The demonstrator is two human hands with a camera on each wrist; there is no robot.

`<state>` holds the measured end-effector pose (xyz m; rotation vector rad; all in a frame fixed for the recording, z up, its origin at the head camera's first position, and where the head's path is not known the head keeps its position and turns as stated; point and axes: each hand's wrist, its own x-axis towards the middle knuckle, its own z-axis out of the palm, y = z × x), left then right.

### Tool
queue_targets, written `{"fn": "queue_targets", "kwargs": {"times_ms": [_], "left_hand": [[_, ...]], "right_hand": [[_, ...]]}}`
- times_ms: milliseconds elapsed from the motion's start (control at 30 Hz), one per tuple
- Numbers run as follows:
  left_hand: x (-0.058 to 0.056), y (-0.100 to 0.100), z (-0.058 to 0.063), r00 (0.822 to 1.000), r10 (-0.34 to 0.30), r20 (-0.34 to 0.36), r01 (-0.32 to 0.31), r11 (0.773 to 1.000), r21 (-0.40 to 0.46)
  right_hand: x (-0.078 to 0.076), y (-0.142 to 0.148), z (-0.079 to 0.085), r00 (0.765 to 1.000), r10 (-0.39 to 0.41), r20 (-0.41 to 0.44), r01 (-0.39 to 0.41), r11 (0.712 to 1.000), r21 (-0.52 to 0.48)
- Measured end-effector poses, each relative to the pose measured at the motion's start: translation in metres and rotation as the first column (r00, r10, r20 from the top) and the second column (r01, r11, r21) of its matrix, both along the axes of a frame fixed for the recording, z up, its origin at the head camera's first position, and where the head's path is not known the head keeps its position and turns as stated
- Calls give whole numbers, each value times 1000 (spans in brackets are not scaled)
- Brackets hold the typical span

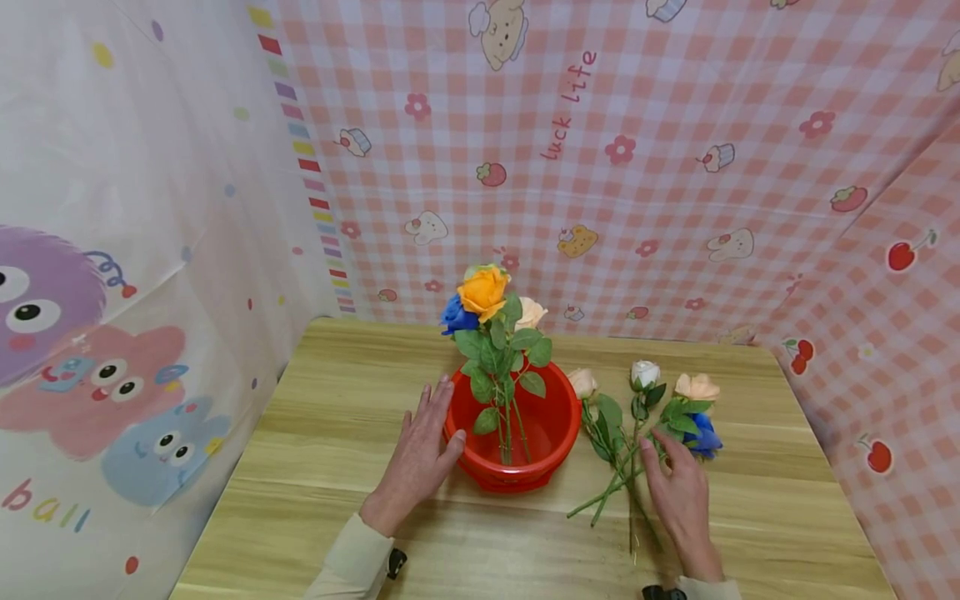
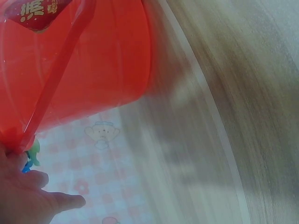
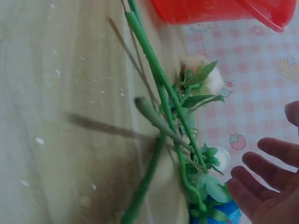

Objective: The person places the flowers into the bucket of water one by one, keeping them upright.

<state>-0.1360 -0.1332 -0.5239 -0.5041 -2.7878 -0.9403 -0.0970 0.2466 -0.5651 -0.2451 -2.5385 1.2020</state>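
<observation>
A red plastic basin (image 1: 561,421) stands on the table and holds several artificial roses, among them an orange rose (image 1: 483,292), a blue rose (image 1: 457,316) and a pale peach rose (image 1: 531,313). My left hand (image 1: 422,458) rests against the basin's left rim, its fingers straight and its thumb at the front edge. To the basin's right lie more roses with crossed stems: a pale rose (image 1: 582,383), a white rose (image 1: 645,374), a peach rose (image 1: 697,387) and another blue rose (image 1: 703,437). Over their stems hovers my right hand (image 1: 681,496), fingers spread and holding nothing in the right wrist view.
The wooden table (image 1: 315,433) reaches back to a pink checked curtain (image 1: 622,200). A white cartoon sheet (image 1: 210,275) hangs on the left. Loose green stems (image 1: 600,500) point toward the table's front. In the left wrist view, the basin carries a dark red label (image 2: 37,14).
</observation>
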Motion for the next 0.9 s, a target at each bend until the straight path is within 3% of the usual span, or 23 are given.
{"fn": "queue_targets", "kwargs": {"times_ms": [267,433,567,667,800,900], "left_hand": [[0,0,0,1000,-3,-2,3,1000,1],[1,0,0,1000,0,2,0,1000,3],[1,0,0,1000,2,2,-2,1000,8],[1,0,0,1000,3,4,-3,1000,11],[1,0,0,1000,4,1,-4,1000,9],[0,0,0,1000,5,-2,-5,1000,8]], "right_hand": [[4,-13,-3,991,-93,97,104,987,-119],[5,-18,-1,975,-125,184,165,961,-223],[3,-19,2,971,-78,228,170,893,-417],[2,-21,2,972,-37,232,163,817,-553],[0,-24,2,973,-21,231,171,739,-652],[0,-26,3,970,-21,244,188,700,-688]]}}
